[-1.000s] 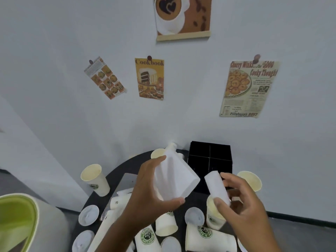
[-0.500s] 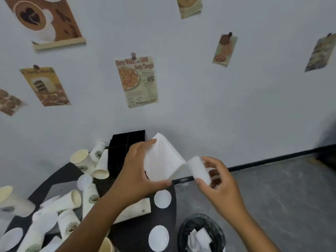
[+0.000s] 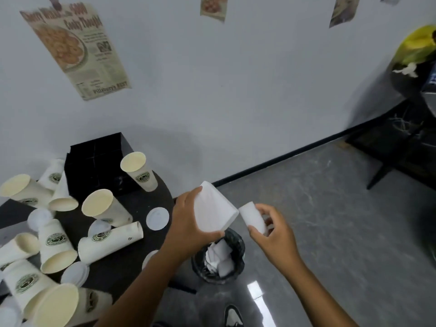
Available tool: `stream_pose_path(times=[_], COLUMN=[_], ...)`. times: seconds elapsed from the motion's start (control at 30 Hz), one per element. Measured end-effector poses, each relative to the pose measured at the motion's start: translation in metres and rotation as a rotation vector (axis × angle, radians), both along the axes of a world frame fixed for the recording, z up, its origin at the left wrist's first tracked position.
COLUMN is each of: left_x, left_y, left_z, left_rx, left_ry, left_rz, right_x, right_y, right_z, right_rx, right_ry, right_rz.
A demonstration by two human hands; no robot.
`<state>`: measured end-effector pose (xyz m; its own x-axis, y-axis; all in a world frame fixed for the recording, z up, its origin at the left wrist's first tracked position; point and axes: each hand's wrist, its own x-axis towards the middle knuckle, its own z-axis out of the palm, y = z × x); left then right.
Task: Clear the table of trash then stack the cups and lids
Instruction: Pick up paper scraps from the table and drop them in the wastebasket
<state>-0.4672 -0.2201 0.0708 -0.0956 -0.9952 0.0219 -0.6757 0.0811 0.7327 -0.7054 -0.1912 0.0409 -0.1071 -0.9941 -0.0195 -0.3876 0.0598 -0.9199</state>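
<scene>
The left hand [image 3: 188,223] holds a flat white folded napkin [image 3: 213,208], its grip pinching the piece between thumb and fingers, above the black-lined trash bin [image 3: 218,256] on the floor just beside the table's [image 3: 132,267] right edge. The right hand [image 3: 271,230] pinches a smaller white piece [image 3: 252,217], perhaps rolled paper, close beside the napkin. White scraps already lie in the bin. Paper cups [image 3: 106,210] and white lids [image 3: 157,218] lie scattered across the table, near a black divided box [image 3: 96,161] at its far edge.

cream cups [image 3: 107,210] green-logoed, black bin [image 3: 218,256]
</scene>
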Motion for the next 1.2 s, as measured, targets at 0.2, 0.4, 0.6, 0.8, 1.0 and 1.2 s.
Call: stream_pose_path(times=[0.2, 0.4, 0.6, 0.8, 1.0, 1.2], left_x=[-0.008, 0.002, 0.014, 0.021, 0.026, 0.027], left_y=[0.014, 0.027, 0.024, 0.017, 0.013, 0.01], left_z=[-0.06, -0.127, -0.189, -0.242, -0.284, -0.304], left_rx=[0.07, 0.142, 0.194, 0.248, 0.264, 0.323], left_ry=[0.041, 0.049, 0.037, 0.036, -0.055, -0.091], left_rz=[0.057, 0.172, 0.144, 0.205, 0.252, 0.226], right_x=[0.001, 0.018, 0.031, 0.036, 0.048, 0.053], right_y=[0.01, 0.005, -0.009, -0.016, -0.025, -0.031], right_z=[-0.073, -0.145, -0.212, -0.262, -0.304, -0.321], right_rx=[0.125, 0.219, 0.239, 0.254, 0.286, 0.3], right_ry=[0.027, 0.054, 0.07, 0.113, 0.15, 0.125], right_rz=[0.023, 0.042, 0.071, 0.085, 0.123, 0.134])
